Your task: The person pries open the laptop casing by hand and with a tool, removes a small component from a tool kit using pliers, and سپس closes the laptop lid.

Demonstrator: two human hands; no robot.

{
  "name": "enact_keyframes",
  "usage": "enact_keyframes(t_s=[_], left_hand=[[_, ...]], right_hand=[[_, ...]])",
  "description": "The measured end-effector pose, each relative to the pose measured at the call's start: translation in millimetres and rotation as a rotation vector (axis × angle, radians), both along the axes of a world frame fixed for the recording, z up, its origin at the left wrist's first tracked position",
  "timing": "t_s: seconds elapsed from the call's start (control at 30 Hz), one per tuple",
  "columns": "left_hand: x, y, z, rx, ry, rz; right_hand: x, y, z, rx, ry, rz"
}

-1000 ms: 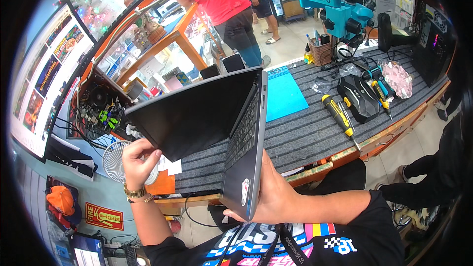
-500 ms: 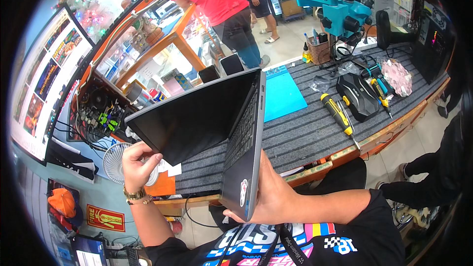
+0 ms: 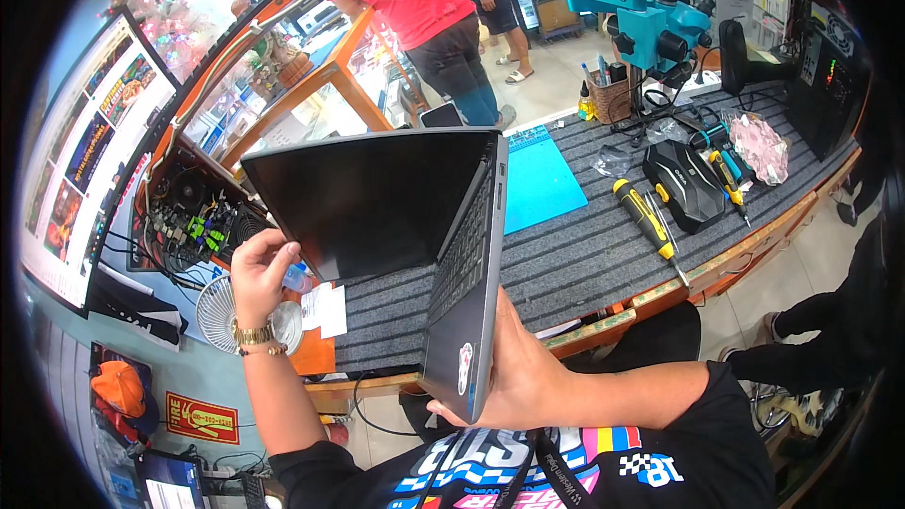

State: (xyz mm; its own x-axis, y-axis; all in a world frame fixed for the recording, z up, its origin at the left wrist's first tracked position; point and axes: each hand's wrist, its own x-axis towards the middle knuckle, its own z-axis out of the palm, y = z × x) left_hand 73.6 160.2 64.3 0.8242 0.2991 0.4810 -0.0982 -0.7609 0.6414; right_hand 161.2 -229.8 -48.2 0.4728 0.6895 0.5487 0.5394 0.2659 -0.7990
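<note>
From far off, I see the laptop (image 3: pixel 415 217) left of the blue mat (image 3: pixel 549 187), its screen (image 3: pixel 363 203) just tipped up so more shows, my left hand (image 3: pixel 261 271) pinching its edge, my right hand (image 3: pixel 520 360) gripping the base (image 3: pixel 459 311).

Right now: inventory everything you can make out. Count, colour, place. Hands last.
laptop: 1, dark grey, held open above bench
bench: 1, grey-topped, centre
mat: 1, blue, behind laptop
hand tools: 2, yellow-black, flanking case
case: 1, black, bench right
microscope: 1, teal, bench far side
basket: 1, brown, left of microscope
crumpled wrap: 1, pink, bench right
computer tower: 1, black, far right
open electronics: uncounted, black-green, left
large monitor: 1, black-framed, left
fan: 1, white, beside left wrist
cap: 1, orange, lower left
sign: 1, red-yellow, lower left
other people: at least 4, mixed clothing colours, background and right
left hand: 1, bare, at screen edge, contact unclear
right hand: 1, bare, supporting laptop base
</note>
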Motion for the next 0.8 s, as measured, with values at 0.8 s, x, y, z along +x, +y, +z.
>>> enact_keyframes(t_s=[0.8], left_hand=[[119,42,-13,-0.133,-0.068,0.110]], right_hand=[[0,2,1,0.048,-0.035,-0.058]])
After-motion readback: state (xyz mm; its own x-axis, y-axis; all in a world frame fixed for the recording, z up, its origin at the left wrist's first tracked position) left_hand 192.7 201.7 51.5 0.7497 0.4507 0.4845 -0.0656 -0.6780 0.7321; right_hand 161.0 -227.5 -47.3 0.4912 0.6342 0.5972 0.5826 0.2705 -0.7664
